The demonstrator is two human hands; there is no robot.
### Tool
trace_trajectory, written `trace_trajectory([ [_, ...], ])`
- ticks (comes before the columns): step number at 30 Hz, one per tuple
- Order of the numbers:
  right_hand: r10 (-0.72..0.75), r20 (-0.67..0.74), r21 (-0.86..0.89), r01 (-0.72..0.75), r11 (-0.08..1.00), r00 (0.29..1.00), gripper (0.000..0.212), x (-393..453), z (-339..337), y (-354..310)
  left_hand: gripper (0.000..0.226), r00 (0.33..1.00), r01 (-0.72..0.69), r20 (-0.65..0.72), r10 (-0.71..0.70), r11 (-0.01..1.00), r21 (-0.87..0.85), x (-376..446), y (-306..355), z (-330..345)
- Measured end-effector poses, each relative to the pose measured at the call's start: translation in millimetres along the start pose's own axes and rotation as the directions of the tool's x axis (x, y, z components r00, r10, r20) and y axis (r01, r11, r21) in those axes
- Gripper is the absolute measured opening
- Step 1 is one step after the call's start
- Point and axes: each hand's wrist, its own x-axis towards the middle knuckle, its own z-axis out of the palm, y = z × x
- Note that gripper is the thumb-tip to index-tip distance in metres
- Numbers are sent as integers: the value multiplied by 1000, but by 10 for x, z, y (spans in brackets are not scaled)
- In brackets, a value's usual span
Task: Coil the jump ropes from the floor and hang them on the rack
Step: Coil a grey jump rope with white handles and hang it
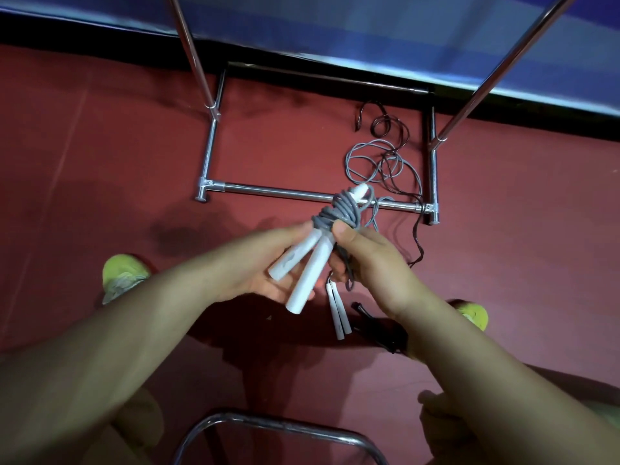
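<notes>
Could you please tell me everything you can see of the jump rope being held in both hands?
The jump rope has two white, plastic-looking handles, side by side and pointing down-left, with grey cord wound around their upper ends. The left hand holds the handles from below; the right hand grips the cord bundle, thumb on top. It is held above the red floor.

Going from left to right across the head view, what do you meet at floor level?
Left shoe → left hand → white handles → right hand → right shoe.
</notes>
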Motion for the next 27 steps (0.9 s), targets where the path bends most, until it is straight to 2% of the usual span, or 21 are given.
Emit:
trace_trajectory([
  [2, -80, 67, 57, 76, 995, 995, 47, -16, -18, -24, 69, 977, 100, 199, -80, 991, -89, -14, 8, -49],
  [5, -172, 154, 131, 153, 980, 973, 49, -23, -53, -42, 78, 881, 163, 472, -46, 964, -210, 10, -56, -106],
  [7, -183, 148, 110, 167, 980, 972, 47, -31, -60, -53, 76, 821, 187, 571, -6, 948, -259, 10, -87, -115],
  [8, -174, 126, 71, 166, 984, 977, 48, -38, -59, -60, 72, 827, 178, 563, -3, 950, -255, 8, -91, -108],
  [10, -156, 47, -49, 158, 986, 987, 50, -47, -50, -77, 66, 893, 129, 450, -17, 967, -218, 9, -73, -52],
  [12, -109, -48, -156, 100, 983, 993, 48, -43, -39, -84, 61, 968, 34, 252, 1, 990, -133, 21, -67, 43],
  [14, -27, -98, -229, 4, 973, 995, 45, -26, -30, -59, 58, 997, -76, 9, 75, 994, 79, 69, -118, 110],
  [16, 56, -125, -313, -93, 945, 991, 45, -9, -31, -8, 56, 977, -99, -149, 150, 947, 306, 102, -158, 144],
  [19, 109, -145, -323, -151, 934, 983, 49, -6, -22, 0, 51, 949, -91, -233, 213, 892, 443, 110, -170, 133],
  [24, 192, -150, -204, -220, 954, 970, 46, 6, -14, -82, 47, 908, -61, -317, 272, 838, 543, 137, -189, 64],
  [27, 249, -139, -49, -257, 965, 959, 33, 16, -3, -45, 45, 862, 12, -372, 344, 721, 693, 161, -210, 10],
])
